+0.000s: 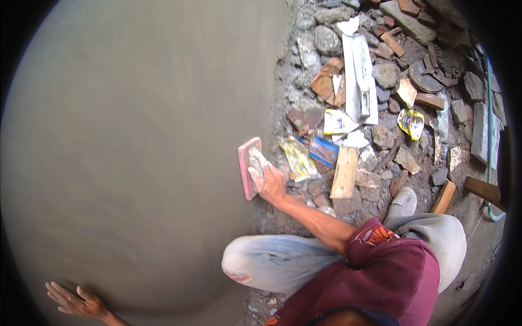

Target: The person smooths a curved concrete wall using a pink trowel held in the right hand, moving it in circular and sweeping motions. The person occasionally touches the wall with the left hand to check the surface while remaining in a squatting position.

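A wide, smooth grey plaster surface (pixel 141 130) spreads over the left side of the view. At its right edge, my right hand (pixel 267 179) is closed around the handle of a pink plastering float (pixel 247 182). The float's long, flat plate is seen nearly edge-on against the plaster, its handle side turned toward the rubble. Down at the lower left, my left hand (pixel 79 302) has its fingers stretched out and thumb apart, with nothing in it. It is over the plaster; whether it touches cannot be made out.
Broken stones and brick rubble (pixel 386 76) cover the ground at right. Among them lie a long white and silver piece (pixel 359 76), a yellow wrapper (pixel 411 124), a clear-yellow plastic bag (pixel 299 157) and a wooden block (pixel 344 173). A green hose (pixel 489 163) runs along the far right.
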Action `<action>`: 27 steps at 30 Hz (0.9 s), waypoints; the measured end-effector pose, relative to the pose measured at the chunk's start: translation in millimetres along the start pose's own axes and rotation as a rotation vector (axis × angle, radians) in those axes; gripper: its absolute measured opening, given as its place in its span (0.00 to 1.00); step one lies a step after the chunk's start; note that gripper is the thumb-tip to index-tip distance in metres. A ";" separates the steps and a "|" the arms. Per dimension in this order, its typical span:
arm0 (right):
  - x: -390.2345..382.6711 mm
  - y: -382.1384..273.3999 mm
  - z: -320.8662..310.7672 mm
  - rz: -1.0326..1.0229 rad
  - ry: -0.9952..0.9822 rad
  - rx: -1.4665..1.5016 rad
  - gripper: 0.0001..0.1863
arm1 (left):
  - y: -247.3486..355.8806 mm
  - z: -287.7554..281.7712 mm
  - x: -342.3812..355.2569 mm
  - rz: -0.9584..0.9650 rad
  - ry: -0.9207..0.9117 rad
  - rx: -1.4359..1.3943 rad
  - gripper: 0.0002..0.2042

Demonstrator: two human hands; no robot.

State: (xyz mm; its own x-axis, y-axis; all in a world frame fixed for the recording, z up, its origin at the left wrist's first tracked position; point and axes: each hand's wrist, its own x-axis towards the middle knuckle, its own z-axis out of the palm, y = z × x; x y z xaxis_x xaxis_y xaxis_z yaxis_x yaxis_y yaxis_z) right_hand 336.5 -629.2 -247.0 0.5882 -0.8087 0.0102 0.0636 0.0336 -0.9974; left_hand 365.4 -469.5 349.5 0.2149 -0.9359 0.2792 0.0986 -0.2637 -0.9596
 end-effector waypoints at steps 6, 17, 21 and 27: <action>286.6 -32.7 -48.7 0.201 0.195 -0.212 0.33 | -0.1 -5.9 -0.9 0.005 -0.084 -0.009 0.36; 125.1 -147.1 -8.6 -0.697 0.050 -0.134 0.21 | 14.1 -7.2 -3.8 -0.036 -0.061 -0.041 0.34; 230.9 -247.0 -19.2 -0.685 0.171 -0.044 0.22 | 32.8 -65.4 -36.5 0.071 -0.054 -0.216 0.30; 418.8 -350.2 -63.0 -0.453 0.279 -0.180 0.26 | 241.9 -138.9 -149.2 -0.260 -0.408 -1.422 0.25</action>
State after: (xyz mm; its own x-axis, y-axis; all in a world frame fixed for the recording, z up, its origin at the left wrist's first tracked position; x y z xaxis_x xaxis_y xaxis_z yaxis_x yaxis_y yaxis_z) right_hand 509.8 -1016.6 102.2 0.2972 -0.8445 0.4455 0.1077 -0.4339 -0.8945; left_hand 222.2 -426.1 70.7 0.6119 -0.7643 0.2033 -0.7733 -0.6321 -0.0489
